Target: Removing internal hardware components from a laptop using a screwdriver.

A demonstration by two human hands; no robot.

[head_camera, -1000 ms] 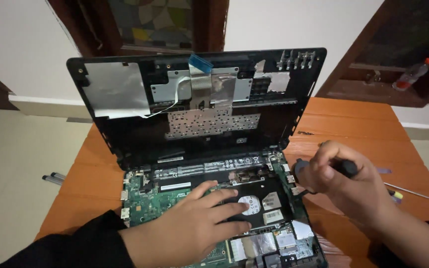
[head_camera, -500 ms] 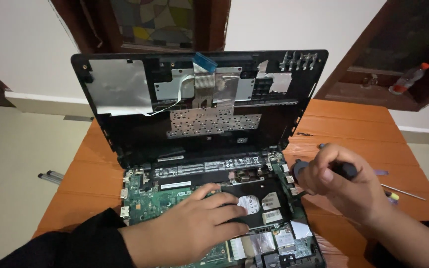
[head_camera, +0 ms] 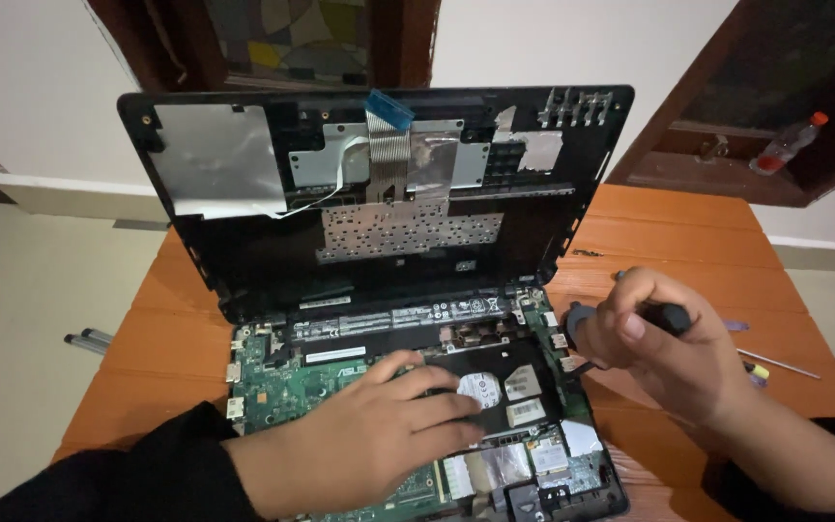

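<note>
An opened laptop lies on a wooden table (head_camera: 688,232). Its black top cover (head_camera: 379,193) stands tilted up at the back, showing foil patches and a ribbon cable. Below it the green mainboard (head_camera: 277,377) and a black hard drive (head_camera: 495,391) are exposed. My left hand (head_camera: 379,435) rests flat on the drive and board, fingers spread. At the laptop's right edge, my right hand (head_camera: 659,338) grips a black-handled screwdriver (head_camera: 671,317), its tip pointing down at the chassis rim.
Another screwdriver with a yellow handle (head_camera: 775,365) lies on the table at the right. A plastic bottle with a red cap (head_camera: 785,145) stands on a dark wooden ledge at the back right. Two thin tools (head_camera: 87,340) lie on the floor at the left.
My left hand has slid slightly forward over the hard drive. The right hand with the screwdriver stays at the laptop's right edge, hardly moved.
</note>
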